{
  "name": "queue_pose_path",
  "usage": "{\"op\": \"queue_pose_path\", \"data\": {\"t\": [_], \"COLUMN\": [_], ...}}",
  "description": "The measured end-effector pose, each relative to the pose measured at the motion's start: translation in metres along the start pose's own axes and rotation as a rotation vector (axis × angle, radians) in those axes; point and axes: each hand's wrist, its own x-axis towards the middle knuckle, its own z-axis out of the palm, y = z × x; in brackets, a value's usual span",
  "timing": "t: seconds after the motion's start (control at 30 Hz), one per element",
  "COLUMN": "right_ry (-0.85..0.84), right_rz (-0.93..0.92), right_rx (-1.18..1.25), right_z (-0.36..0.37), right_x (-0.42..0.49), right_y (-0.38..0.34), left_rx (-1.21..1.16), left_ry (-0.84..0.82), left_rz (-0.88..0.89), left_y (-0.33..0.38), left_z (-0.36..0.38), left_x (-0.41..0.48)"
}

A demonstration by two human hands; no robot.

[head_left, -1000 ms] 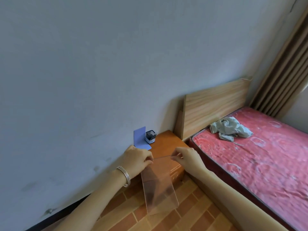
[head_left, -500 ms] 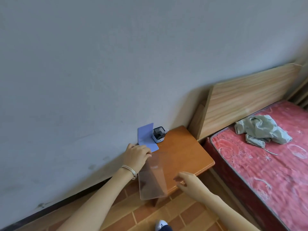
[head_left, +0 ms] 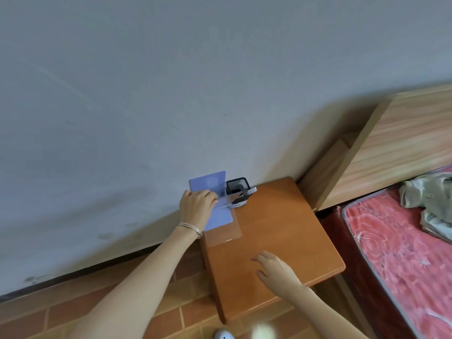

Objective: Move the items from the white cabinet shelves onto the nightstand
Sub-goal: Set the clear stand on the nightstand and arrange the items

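Observation:
The orange wooden nightstand [head_left: 281, 243] stands against the wall. At its back left corner a blue L-shaped bookend [head_left: 208, 183] leans by the wall, with a black mesh pen holder [head_left: 238, 190] right of it. A clear acrylic L-shaped stand [head_left: 227, 231] rests over the blue one's base, and my left hand [head_left: 197, 206] grips its upright part. Above the nightstand's front area hovers my right hand [head_left: 275, 271], fingers apart and holding nothing. The white cabinet is out of view.
A wooden headboard [head_left: 396, 152] and a bed with a red mattress [head_left: 403, 253] lie right of the nightstand. A grey-green cloth [head_left: 430, 196] is crumpled on the mattress. Brick-pattern floor [head_left: 73, 314] runs along the wall at left.
My left hand carried the clear stand up from beside the nightstand and set it down at the back left corner by the blue bookend. My right hand let go and now hovers over the top.

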Motion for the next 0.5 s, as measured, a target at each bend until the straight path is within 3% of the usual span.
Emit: {"op": "queue_pose_path", "data": {"t": [0.17, 0.5], "right_ry": [-0.036, -0.100], "right_rz": [0.004, -0.042], "right_rx": [-0.065, -0.112], "right_z": [0.023, 0.057], "right_x": [0.046, 0.084], "right_y": [0.029, 0.047], "left_rx": [0.064, 0.047], "left_ry": [0.048, 0.356], "left_rz": [-0.013, -0.086], "left_y": [-0.020, -0.034], "left_z": [0.045, 0.077], "left_x": [0.018, 0.017]}}
